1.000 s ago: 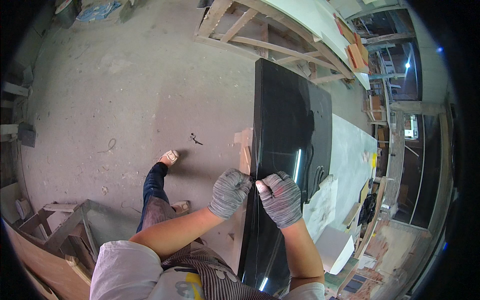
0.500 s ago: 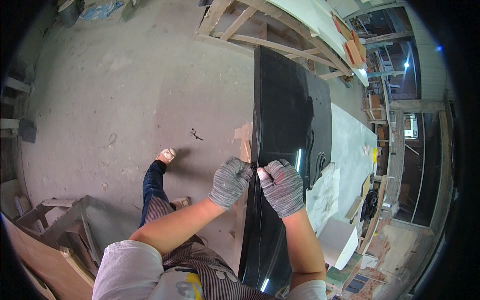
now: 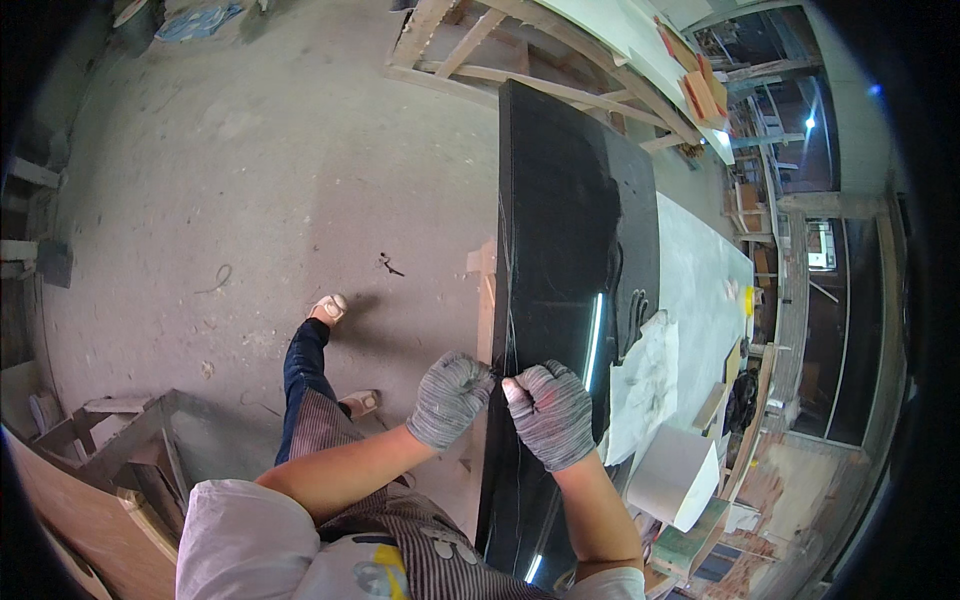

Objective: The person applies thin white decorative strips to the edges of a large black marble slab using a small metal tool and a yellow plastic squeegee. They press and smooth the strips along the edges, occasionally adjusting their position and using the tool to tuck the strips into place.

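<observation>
Holding my left hand (image 3: 447,402) and right hand (image 3: 552,415) curled closed, nearly meeting beside the black slab's (image 3: 556,230) left edge; I can't tell what's pinched.

The left hand (image 3: 450,402) and the right hand (image 3: 550,418) are gloved in streaky grey, the panel (image 3: 558,240) is black, the apron (image 3: 455,525) dark with pale stripes, the sleeve (image 3: 245,530) white, the trousers (image 3: 305,368) dark blue, the floor (image 3: 190,210) grey.
</observation>
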The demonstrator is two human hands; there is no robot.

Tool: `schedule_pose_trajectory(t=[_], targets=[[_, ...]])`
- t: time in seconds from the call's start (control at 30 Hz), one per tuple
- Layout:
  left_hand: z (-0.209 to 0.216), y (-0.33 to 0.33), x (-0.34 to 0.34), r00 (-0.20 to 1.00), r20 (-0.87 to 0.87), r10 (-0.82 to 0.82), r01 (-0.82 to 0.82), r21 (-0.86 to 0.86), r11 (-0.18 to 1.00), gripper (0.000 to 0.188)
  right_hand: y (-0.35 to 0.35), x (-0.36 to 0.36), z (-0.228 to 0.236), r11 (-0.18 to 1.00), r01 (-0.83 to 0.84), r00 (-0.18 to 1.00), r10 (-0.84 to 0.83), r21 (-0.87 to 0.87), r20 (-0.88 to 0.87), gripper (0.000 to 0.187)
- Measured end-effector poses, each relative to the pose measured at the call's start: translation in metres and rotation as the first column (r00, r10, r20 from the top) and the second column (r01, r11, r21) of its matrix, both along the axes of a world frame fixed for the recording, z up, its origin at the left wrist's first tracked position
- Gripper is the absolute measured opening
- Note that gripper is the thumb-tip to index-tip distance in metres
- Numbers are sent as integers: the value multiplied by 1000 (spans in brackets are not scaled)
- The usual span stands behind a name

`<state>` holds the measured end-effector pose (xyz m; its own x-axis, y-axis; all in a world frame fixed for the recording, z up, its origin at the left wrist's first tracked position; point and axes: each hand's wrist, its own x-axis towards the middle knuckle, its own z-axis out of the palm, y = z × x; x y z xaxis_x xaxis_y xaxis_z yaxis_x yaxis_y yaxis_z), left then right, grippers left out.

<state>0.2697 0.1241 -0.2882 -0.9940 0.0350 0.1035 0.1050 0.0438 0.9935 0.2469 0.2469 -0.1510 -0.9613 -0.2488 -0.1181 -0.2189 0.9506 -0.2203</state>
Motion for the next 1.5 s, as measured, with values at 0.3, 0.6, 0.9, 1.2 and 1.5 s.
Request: schedule_pose_trajectory(t=[0.3,0.6,0.9,1.2,1.5], targets=[[7,-2,45,997,68,-35,38,-37,999,16,1,42,6,999,-40,999,40,-7,28,25],[4,-3,52,991,97,-88,94,-63,994,19,2,48,6,997,-70,998,70,15,-7,23],[-8,1,66,996,62,-58,65,-113,991,16,6,57,0,997,-75,997,75,16,36,23],[-2,10,122,998,55,5,-3,-27,1000,15,10,113,2,995,-80,997,79,60,26,21],[-3,21,200,1000,-21,11,-11,20,1000,15,18,196,7,995,-74,997,74,72,3,22]])
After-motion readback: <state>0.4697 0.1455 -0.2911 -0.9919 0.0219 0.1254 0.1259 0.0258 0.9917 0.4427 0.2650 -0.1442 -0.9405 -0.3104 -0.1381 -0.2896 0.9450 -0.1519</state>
